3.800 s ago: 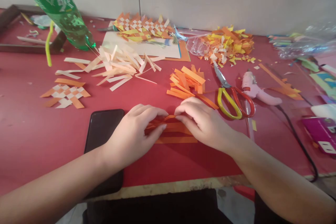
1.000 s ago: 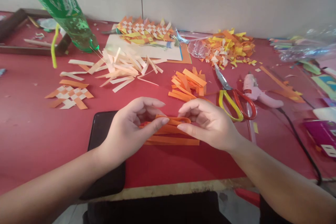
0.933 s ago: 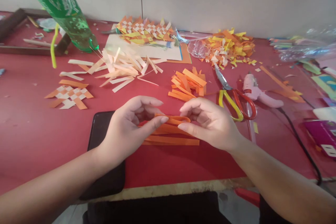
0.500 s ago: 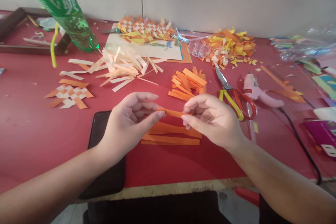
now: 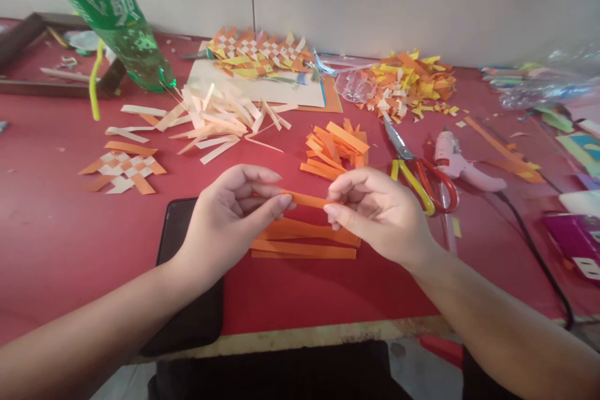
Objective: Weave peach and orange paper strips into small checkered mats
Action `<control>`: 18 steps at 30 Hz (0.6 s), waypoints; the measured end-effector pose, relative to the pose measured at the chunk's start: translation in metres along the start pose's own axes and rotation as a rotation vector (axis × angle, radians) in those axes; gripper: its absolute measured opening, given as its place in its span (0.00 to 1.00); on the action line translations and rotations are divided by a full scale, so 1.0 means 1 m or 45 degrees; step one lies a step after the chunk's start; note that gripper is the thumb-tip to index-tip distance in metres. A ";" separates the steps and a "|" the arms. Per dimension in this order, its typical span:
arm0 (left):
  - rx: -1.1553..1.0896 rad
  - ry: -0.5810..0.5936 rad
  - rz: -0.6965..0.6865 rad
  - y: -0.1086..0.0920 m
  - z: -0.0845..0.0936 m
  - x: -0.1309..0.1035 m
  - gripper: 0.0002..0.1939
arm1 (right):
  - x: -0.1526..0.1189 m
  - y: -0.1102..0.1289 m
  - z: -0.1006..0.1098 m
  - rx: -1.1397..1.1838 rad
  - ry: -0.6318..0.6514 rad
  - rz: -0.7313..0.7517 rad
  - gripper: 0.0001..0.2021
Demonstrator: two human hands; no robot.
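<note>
Between my two hands an orange paper strip (image 5: pixel 309 200) is stretched level above the table. My left hand (image 5: pixel 239 209) pinches its left end between thumb and fingers. The right end is pinched the same way by my right hand (image 5: pixel 375 209). Longer orange paper strips (image 5: pixel 307 249) lie flat just below my hands. Behind my right hand is a pile of short orange strips (image 5: pixel 335 147). A heap of cream paper strips (image 5: pixel 220 115) lies farther back on the left. A woven orange and white paper piece (image 5: pixel 124 169) rests at the left.
A black phone (image 5: pixel 187 300) lies under my left forearm. Scissors (image 5: pixel 417 175) with red and yellow handles and a pink glue gun (image 5: pixel 464 165) lie to the right. A green bottle (image 5: pixel 112 19) stands at back left. Woven paper fish (image 5: pixel 262 53) and paper scraps (image 5: pixel 412 81) line the back.
Almost nothing has moved. My left thumb has shifted very slightly on the orange strip; both hands keep their hold.
</note>
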State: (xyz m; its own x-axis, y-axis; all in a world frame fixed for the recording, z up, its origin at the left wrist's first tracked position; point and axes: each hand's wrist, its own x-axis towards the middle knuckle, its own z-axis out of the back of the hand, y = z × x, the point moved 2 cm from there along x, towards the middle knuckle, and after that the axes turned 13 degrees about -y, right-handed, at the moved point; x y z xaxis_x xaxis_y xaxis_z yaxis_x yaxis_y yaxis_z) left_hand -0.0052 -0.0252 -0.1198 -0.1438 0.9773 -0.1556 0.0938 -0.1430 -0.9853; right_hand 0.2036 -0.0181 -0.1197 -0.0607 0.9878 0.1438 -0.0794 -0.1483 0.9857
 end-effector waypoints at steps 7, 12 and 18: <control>-0.038 -0.011 0.030 0.002 0.001 0.001 0.11 | 0.001 -0.002 0.000 0.022 0.002 -0.012 0.09; -0.047 -0.025 0.039 0.003 0.001 0.003 0.11 | 0.002 -0.001 0.001 0.003 -0.018 -0.016 0.09; -0.018 -0.018 0.033 0.003 0.002 0.002 0.11 | 0.003 -0.002 0.001 -0.150 -0.086 0.030 0.07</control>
State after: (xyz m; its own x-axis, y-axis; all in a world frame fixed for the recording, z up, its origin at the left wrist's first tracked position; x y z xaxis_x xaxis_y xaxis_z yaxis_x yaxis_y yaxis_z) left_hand -0.0072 -0.0244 -0.1228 -0.1552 0.9710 -0.1818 0.1119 -0.1656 -0.9798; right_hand 0.2046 -0.0144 -0.1206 0.0030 0.9843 0.1765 -0.1950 -0.1726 0.9655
